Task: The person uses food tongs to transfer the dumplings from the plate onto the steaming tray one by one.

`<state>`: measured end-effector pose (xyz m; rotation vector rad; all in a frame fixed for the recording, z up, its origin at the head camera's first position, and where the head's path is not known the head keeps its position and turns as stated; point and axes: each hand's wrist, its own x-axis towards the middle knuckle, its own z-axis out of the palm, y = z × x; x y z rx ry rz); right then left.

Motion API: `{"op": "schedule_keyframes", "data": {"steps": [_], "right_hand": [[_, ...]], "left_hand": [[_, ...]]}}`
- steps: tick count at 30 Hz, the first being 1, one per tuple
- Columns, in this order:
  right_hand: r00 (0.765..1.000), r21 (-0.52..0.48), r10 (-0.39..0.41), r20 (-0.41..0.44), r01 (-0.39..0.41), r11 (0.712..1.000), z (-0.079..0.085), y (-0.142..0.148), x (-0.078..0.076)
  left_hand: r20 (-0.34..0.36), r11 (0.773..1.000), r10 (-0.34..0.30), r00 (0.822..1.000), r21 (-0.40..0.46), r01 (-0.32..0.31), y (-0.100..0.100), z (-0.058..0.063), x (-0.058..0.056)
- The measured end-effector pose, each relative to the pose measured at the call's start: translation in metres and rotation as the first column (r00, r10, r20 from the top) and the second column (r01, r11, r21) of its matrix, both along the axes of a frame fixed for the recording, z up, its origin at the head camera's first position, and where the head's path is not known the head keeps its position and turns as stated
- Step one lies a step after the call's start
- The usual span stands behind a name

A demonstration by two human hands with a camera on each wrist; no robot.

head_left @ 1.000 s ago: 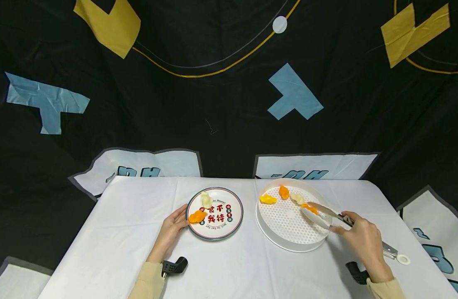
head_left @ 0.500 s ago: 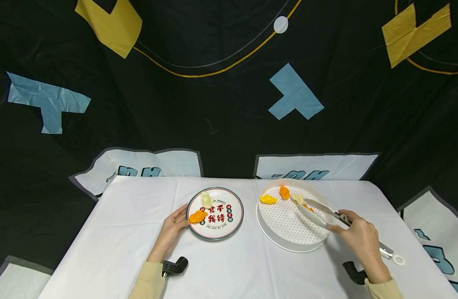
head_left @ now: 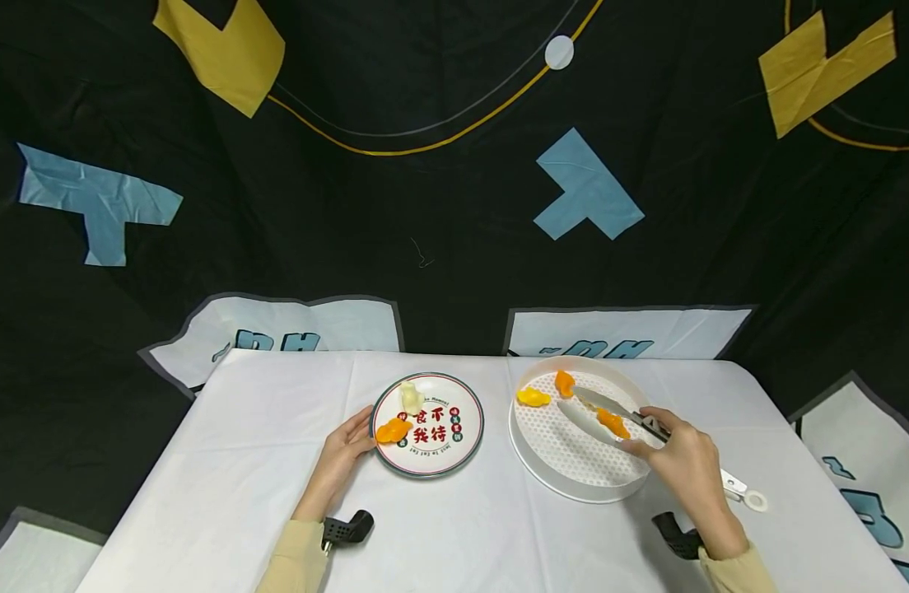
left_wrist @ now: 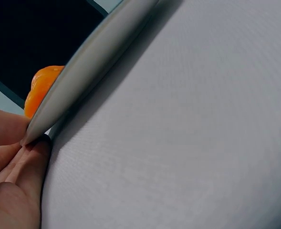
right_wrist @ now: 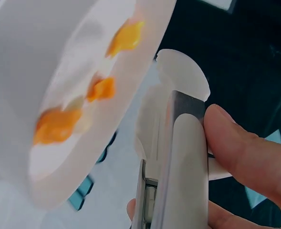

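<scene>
My left hand (head_left: pixel 342 453) pinches the left rim of a round printed plate (head_left: pixel 462 445), thumb above and fingers below in the left wrist view. On the plate lie a cream dumpling-like piece (head_left: pixel 410 399) and an orange piece (head_left: pixel 393 431). My right hand (head_left: pixel 684 461) grips a pair of tongs (right_wrist: pixel 185 167), whose white ends are spread over a round white steamer-like tray (head_left: pixel 566 486). In this tray lie a yellow piece (head_left: pixel 533 397), an orange piece (head_left: pixel 564 383), another orange piece (head_left: pixel 612 424) seen between the tong arms, and a cream piece, mostly hidden by the tongs.
A white cloth (head_left: pixel 454 535) covers the table beneath plate and tray. Behind the table hangs a black backdrop (head_left: pixel 351 222) with blue and yellow shapes. Each wrist wears a black camera mount, like the left one (head_left: pixel 347 527).
My right hand has moved left with the tongs. Their ends passed from the nearer orange piece, across the cream piece, toward the farther orange one. My left hand stays on the plate's rim.
</scene>
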<state>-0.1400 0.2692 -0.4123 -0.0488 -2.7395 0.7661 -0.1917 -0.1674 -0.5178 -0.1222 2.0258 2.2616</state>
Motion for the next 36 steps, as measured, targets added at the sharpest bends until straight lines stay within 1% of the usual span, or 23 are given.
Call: {"op": "schedule_keyframes", "data": {"steps": [3, 9, 15, 20, 27, 33, 36], "right_hand": [[1.0, -0.015, 0.021, 0.01, -0.021, 1.0, 0.003, -0.013, 0.0], [0.995, -0.057, 0.094, -0.037, -0.096, 0.994, 0.005, -0.042, -0.002], [0.981, -0.083, 0.182, -0.074, -0.188, 0.979, 0.003, -0.069, -0.006], [0.967, -0.086, 0.237, -0.089, -0.245, 0.966, 0.001, -0.094, -0.009], [0.956, -0.101, 0.289, -0.057, -0.293, 0.951, -0.011, -0.126, -0.016], [0.924, -0.067, 0.379, -0.049, -0.381, 0.922, -0.026, -0.149, -0.024], [0.914, -0.06, 0.406, -0.028, -0.407, 0.912, -0.031, -0.159, -0.029]], "left_hand": [[-0.002, 1.0, -0.004, 1.0, 0.008, 0.004, 0.0, 0.001, 0.001], [-0.005, 1.0, -0.006, 1.0, 0.017, 0.007, 0.0, 0.001, 0.001], [-0.008, 1.0, -0.004, 1.0, 0.001, 0.004, -0.001, 0.0, 0.001], [0.002, 1.0, 0.004, 1.0, -0.008, -0.004, 0.0, -0.001, 0.0], [0.007, 1.0, 0.006, 1.0, 0.018, -0.006, 0.0, 0.001, -0.001], [0.005, 0.999, 0.008, 1.0, 0.036, -0.008, 0.0, 0.001, -0.001], [0.002, 0.999, 0.007, 1.0, 0.037, -0.007, 0.0, 0.001, -0.001]]}}
